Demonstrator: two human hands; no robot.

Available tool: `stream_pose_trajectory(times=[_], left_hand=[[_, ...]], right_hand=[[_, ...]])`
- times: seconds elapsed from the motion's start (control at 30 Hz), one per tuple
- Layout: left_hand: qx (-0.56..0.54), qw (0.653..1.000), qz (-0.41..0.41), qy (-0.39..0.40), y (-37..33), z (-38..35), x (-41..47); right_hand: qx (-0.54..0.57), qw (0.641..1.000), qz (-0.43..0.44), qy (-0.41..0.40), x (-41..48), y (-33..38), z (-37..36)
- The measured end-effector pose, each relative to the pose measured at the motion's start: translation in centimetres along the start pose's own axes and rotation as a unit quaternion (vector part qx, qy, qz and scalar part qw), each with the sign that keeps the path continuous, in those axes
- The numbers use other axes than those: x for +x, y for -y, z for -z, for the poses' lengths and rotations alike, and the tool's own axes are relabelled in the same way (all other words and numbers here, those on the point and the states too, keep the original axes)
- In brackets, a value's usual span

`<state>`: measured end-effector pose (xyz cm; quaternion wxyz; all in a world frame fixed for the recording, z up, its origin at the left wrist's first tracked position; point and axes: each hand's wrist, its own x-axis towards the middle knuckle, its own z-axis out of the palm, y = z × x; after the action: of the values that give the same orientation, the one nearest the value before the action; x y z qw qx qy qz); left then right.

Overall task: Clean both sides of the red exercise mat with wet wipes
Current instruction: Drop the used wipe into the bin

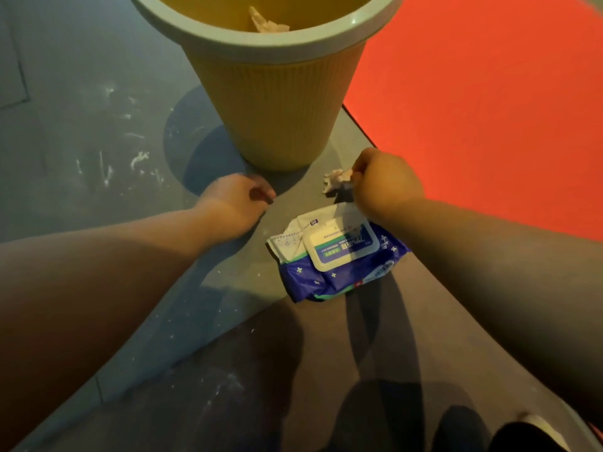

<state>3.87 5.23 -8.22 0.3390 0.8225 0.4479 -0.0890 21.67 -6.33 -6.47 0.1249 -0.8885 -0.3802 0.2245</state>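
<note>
The red exercise mat (489, 102) lies flat on the floor at the upper right. A blue and white pack of wet wipes (339, 256) lies on the grey floor between my arms, its lid down. My right hand (385, 184) hovers just beyond the pack and pinches a crumpled used wipe (336, 179) in its fingertips. My left hand (241, 200) is near the floor to the left of the pack, fingers loosely curled, holding nothing.
A yellow ribbed bin (274, 102) with a pale rim stands directly ahead, touching distance from both hands; a crumpled wipe (266, 22) lies inside. The grey floor (81, 141) at left has white scuff marks. A dark shoe (535, 435) shows at the bottom right.
</note>
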Motion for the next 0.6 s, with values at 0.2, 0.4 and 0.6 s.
stream_pose_trajectory(times=[0.2, 0.4, 0.6], left_hand=[[0.166, 0.970, -0.158, 0.079, 2.0, -0.5, -2.0], [0.064, 0.981, -0.181, 0.016, 0.6, -2.9, -1.4], [-0.283, 0.953, 0.106, -0.006, -3.4, -2.4, 1.1]], right_hand=[[-0.016, 0.992, 0.112, 0.051, -1.6, -0.8, -2.2], [0.062, 0.998, 0.000, -0.027, -0.3, -4.0, -0.7], [0.174, 0.971, -0.158, -0.029, 0.5, -7.4, 0.7]])
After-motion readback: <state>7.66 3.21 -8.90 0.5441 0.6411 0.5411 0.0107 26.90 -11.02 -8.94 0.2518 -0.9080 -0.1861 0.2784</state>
